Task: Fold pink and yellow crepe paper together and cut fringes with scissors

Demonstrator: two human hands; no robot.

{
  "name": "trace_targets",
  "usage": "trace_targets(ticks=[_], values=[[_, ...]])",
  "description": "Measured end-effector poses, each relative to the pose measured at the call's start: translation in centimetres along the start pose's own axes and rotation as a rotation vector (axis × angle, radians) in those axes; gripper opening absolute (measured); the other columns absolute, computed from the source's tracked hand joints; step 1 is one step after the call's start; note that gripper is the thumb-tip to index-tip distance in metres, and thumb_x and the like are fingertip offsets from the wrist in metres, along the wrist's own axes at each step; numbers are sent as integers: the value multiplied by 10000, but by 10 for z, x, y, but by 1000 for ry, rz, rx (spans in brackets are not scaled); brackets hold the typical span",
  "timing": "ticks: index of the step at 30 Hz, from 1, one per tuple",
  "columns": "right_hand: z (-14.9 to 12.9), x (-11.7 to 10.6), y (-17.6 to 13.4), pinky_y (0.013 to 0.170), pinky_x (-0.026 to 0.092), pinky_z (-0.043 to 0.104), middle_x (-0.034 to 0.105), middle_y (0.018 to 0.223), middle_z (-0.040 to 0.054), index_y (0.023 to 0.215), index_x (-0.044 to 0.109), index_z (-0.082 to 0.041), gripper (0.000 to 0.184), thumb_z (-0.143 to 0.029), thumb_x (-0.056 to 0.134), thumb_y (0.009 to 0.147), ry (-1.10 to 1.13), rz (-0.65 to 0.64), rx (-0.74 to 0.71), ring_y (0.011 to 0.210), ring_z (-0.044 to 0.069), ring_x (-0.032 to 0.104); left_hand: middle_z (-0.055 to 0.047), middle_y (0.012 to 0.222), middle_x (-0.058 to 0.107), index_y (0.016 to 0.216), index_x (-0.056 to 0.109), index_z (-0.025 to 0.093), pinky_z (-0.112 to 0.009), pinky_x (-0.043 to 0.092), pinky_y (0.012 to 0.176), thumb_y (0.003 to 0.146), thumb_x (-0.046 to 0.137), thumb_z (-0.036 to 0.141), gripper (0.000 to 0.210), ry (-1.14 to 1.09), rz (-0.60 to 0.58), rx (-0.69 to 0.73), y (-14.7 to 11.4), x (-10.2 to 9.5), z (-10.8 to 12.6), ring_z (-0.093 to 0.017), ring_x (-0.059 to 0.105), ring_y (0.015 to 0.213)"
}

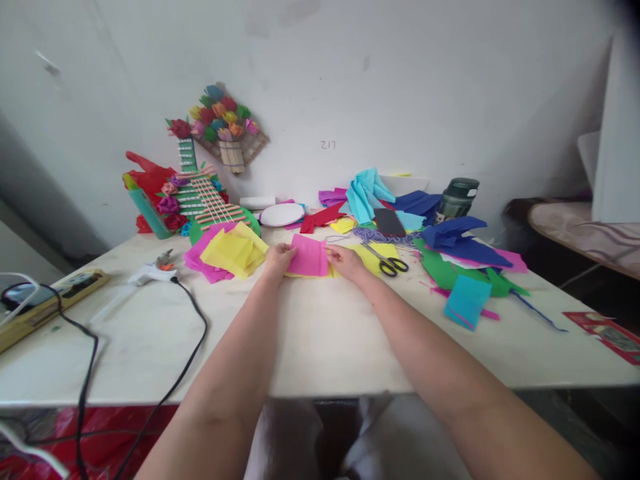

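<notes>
Between my hands is a square of pink crepe paper [309, 256], with yellow paper showing under its lower edge. My left hand [279, 259] pinches the pink paper at its left side, thumb on top. At the right side, the fingers of my right hand [345, 259] are closed at the paper's edge, near a small yellow bit. Black-handled scissors [393, 265] lie just right of my right hand, on a sheet of yellow paper [374, 257]. Left of my left hand sits a stack of yellow squares [235, 251] on pink crepe paper [205, 257].
A glue gun [153, 272] with a black cord and a power strip [75, 293] lie at left. Behind stand a paper-flower guitar [210, 203] and a green tube [150, 212]. At right are a phone [389, 223], a dark bottle [457, 199] and blue crepe paper [463, 240].
</notes>
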State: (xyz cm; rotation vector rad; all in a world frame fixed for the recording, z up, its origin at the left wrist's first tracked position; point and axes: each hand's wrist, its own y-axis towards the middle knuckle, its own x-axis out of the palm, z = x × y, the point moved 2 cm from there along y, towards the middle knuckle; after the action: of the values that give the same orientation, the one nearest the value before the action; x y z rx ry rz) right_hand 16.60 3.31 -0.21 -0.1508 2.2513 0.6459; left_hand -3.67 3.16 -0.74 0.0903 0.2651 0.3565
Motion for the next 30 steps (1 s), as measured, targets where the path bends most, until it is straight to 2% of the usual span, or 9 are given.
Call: trace_targets(ticks=[5, 10, 13, 17, 22, 30], values=[[8, 6, 3, 785, 467, 286, 678, 964, 39, 1071, 650, -213, 330, -173, 535, 764, 173, -36, 45, 829, 148, 606, 8, 590, 589, 756, 565, 151, -204, 403, 500, 611, 692, 282, 233, -106, -11, -10, -3, 0, 1, -121, 561, 544], [6, 7, 5, 830, 465, 316, 675, 978, 71, 958, 691, -166, 255, -148, 578, 730, 250, 16, 4, 888, 174, 610, -2, 653, 597, 862, 564, 151, -204, 417, 512, 661, 659, 223, 234, -191, -86, -42, -8, 1, 1, -116, 564, 555], [2, 6, 5, 849, 458, 321, 676, 984, 72, 950, 688, -159, 253, -128, 576, 725, 336, 34, 31, 899, 169, 612, -22, 711, 609, 1039, 547, 149, -233, 452, 558, 673, 658, 212, 388, -249, -132, -58, -10, 0, 2, -130, 583, 585], [1, 10, 4, 863, 448, 322, 681, 953, 74, 1000, 668, -131, 287, -122, 565, 732, 441, -4, 113, 860, 155, 618, -68, 834, 614, 1288, 406, 141, -262, 473, 616, 675, 674, 199, 671, -331, -154, -85, -13, -2, 5, -144, 600, 633], [5, 15, 4, 842, 455, 320, 666, 924, 53, 1099, 627, -138, 357, -158, 556, 750, 494, -41, 78, 825, 140, 600, -134, 1068, 563, 1378, 295, 162, -251, 487, 652, 667, 679, 144, 808, -435, -133, -146, -15, -3, 5, -133, 604, 695], [9, 20, 4, 890, 430, 313, 641, 1061, 71, 1053, 651, -157, 304, -185, 558, 764, 446, -127, 18, 928, 150, 586, -95, 936, 635, 1410, 214, 217, -267, 501, 613, 698, 576, 44, 817, -547, -247, -166, -23, -2, 13, -145, 623, 654]])
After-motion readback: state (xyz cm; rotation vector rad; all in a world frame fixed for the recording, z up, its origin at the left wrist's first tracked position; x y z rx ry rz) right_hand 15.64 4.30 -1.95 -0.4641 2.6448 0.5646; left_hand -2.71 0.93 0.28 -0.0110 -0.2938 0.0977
